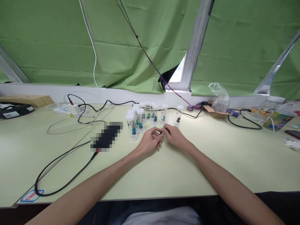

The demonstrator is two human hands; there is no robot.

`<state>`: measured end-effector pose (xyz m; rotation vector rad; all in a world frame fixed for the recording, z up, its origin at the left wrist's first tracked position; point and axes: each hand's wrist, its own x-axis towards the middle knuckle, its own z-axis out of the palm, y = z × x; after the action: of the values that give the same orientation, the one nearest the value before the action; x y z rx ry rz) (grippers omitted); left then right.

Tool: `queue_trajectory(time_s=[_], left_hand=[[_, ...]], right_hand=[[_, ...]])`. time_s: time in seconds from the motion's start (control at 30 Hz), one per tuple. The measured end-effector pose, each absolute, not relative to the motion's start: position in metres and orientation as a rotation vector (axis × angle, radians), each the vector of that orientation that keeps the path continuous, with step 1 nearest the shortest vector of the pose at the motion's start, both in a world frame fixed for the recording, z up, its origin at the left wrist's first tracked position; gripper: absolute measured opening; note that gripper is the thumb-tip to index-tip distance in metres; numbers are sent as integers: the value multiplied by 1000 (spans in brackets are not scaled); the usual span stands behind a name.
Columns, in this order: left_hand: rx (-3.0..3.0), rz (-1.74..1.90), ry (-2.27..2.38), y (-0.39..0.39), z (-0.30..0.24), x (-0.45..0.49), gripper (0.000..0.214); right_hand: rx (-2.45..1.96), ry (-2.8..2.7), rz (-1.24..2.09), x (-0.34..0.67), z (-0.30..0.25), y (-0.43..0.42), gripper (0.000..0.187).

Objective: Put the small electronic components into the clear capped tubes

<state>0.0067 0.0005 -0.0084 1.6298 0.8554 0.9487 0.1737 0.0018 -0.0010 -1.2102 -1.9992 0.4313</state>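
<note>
Shows no readable words or numbers. Bears a red, perhaps ribbon-shaped mark [32, 196] on the blue-edged sticker [28, 197] at the table's [145, 178] near edge, and an illegible white label [11, 114] on a black object [23, 109].

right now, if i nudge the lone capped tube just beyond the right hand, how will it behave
The tube is tall and narrow, so it would probably tip easily. Its clear sides look smooth, so it may be slippery. It appears round, so it could roll once down.

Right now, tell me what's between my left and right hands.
The head view shows a small black piece between the left hand and right hand.
</note>
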Motion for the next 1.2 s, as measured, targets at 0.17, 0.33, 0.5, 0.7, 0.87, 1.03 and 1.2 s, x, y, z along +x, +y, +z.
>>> queue_trajectory(time_s=[0.17, 0.33, 0.5, 0.7, 0.87, 1.03, 1.2], left_hand=[[1620, 953, 843, -1, -7, 7, 36], [1600, 957, 835, -3, -3, 7, 36], [1585, 965, 809, -2, -7, 8, 33], [1524, 959, 792, -1, -9, 9, 34], [1471, 957, 782, -1, -10, 9, 38], [1455, 957, 777, -2, -11, 10, 40], [1445, 943, 775, -3, -11, 10, 36]], right_hand=[[-1175, -2040, 407, 177, 0, 1, 28], [-1136, -2062, 362, 178, 0, 2, 29], [-1112, -2078, 353, 178, 0, 3, 30], [-1112, -2062, 375, 177, 0, 2, 31], [-1132, -2034, 376, 177, -2, 3, 33], [-1170, -2009, 400, 177, -3, 4, 34], [-1161, -2007, 415, 177, -1, 3, 35]])
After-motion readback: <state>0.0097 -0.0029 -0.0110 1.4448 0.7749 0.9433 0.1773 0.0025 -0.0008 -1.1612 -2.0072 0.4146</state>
